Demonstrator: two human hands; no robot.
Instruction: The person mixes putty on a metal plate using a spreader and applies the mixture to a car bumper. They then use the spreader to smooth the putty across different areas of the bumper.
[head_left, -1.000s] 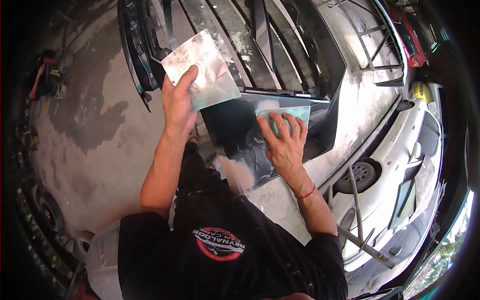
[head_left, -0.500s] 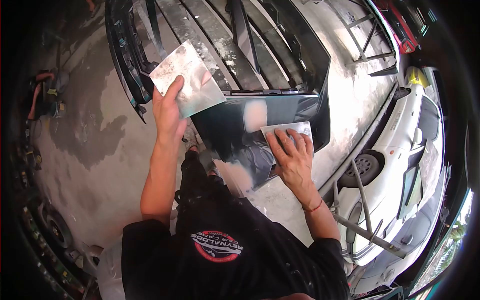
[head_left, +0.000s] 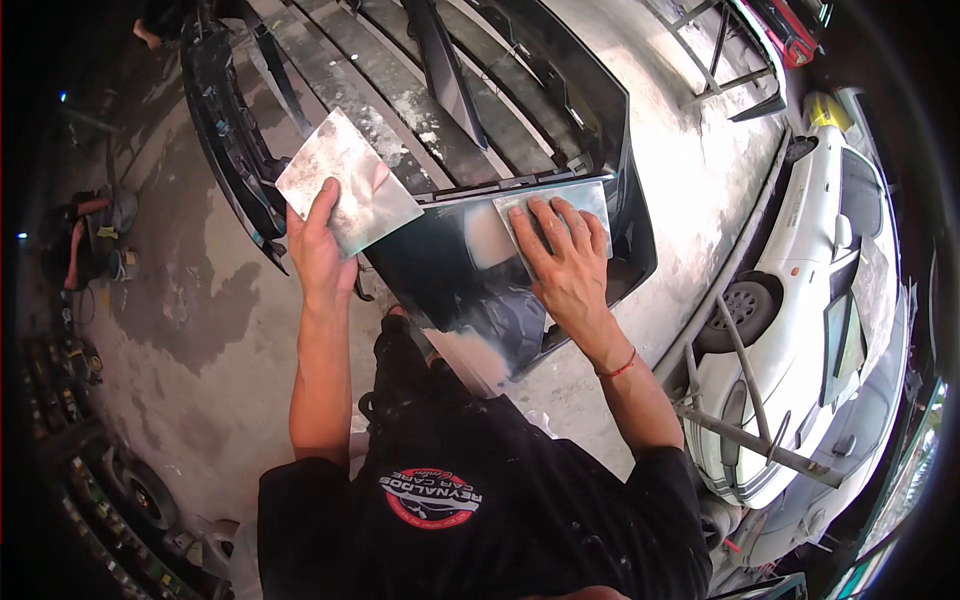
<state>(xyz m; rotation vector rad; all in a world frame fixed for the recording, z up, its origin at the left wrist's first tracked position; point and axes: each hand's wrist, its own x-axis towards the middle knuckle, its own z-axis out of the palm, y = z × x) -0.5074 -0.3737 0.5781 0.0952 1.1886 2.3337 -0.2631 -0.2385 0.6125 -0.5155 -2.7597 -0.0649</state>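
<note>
My left hand (head_left: 322, 240) grips a square, smudged pale plate (head_left: 350, 180) by its lower corner, thumb on top, above the left edge of a dark bumper (head_left: 420, 255). With fingers spread over its face, my right hand (head_left: 570, 260) presses a second pale square sheet (head_left: 520, 215) against the bumper's upper right part. Left of that sheet a light pinkish patch (head_left: 487, 240) shows on the dark surface, and a larger pale patch (head_left: 470, 358) lies at the bumper's lower edge.
Slats of a rack (head_left: 350, 70) lie behind the bumper. A white car (head_left: 800, 290) and a metal frame (head_left: 760, 440) stand on the right. Another person's arm (head_left: 75, 250) shows at the far left. Wheels (head_left: 148, 492) lie at the lower left.
My right hand and its sheet have moved up the bumper, now beside the pinkish patch. My left hand with its plate has shifted slightly left and down in the view, which has also shifted.
</note>
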